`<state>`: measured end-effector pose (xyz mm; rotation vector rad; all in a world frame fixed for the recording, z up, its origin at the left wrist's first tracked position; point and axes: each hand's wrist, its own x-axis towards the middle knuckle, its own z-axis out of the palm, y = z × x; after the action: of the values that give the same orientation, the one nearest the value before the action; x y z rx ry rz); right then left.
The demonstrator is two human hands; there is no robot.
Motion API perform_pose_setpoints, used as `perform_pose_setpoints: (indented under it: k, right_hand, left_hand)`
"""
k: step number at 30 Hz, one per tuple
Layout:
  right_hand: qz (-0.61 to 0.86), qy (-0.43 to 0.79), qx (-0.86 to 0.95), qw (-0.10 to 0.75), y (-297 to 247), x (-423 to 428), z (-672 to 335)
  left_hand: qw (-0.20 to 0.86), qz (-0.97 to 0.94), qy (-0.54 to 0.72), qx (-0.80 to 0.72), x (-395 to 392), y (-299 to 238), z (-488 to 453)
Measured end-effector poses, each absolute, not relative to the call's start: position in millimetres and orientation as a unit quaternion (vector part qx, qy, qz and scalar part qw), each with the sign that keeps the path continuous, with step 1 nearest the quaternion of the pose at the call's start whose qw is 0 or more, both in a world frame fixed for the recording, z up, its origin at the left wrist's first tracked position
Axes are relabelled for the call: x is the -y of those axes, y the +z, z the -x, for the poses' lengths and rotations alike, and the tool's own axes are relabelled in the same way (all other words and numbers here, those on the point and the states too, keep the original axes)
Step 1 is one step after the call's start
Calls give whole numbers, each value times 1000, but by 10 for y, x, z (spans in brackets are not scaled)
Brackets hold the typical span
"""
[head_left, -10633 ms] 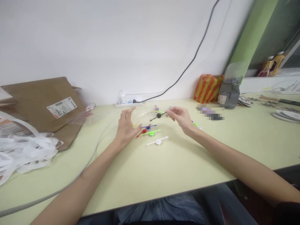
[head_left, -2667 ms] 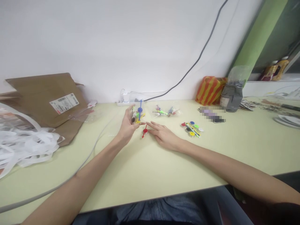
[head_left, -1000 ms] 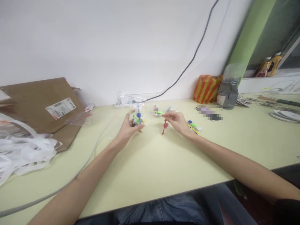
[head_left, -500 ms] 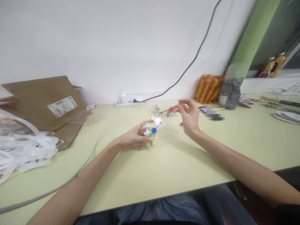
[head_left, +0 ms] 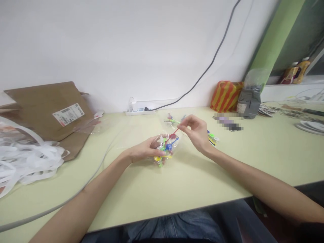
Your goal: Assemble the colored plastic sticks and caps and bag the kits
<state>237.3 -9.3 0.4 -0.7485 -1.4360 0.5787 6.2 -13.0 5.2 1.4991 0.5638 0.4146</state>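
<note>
My left hand [head_left: 144, 149] is closed around a clear plastic bag [head_left: 160, 164] of small colourful plastic pieces, held over the table. A blue piece with a round middle [head_left: 169, 147] shows through the film, among green, white and yellow ones. In my right hand [head_left: 196, 132] a thin red plastic stick piece [head_left: 176, 131] is pinched between thumb and fingertips. Its lower end, with a round red part, is at the upper side of the bag; whether it lies inside the film I cannot tell. Several loose pieces [head_left: 212, 135] lie beside my right wrist, partly hidden by it.
Behind my hands lies more clear film with coloured pieces [head_left: 172, 119]. A power strip [head_left: 138, 112] sits against the wall. Brown cardboard [head_left: 40, 111] and white strips [head_left: 30, 155] fill the left. A striped bag [head_left: 225, 96] and a grey bag [head_left: 249, 103] stand back right.
My right hand has moved left and down, bringing the red stick piece from behind the bag to its upper side. The held bag has turned slightly. Loose pieces beside my right wrist now show more.
</note>
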Motion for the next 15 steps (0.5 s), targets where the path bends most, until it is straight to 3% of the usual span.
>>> perform_pose_setpoints:
  k: [15]
  right_hand:
    - [282,300,595,690,30,108,-2370]
  left_hand:
    - [680,-678,111,-255,114,67,-28]
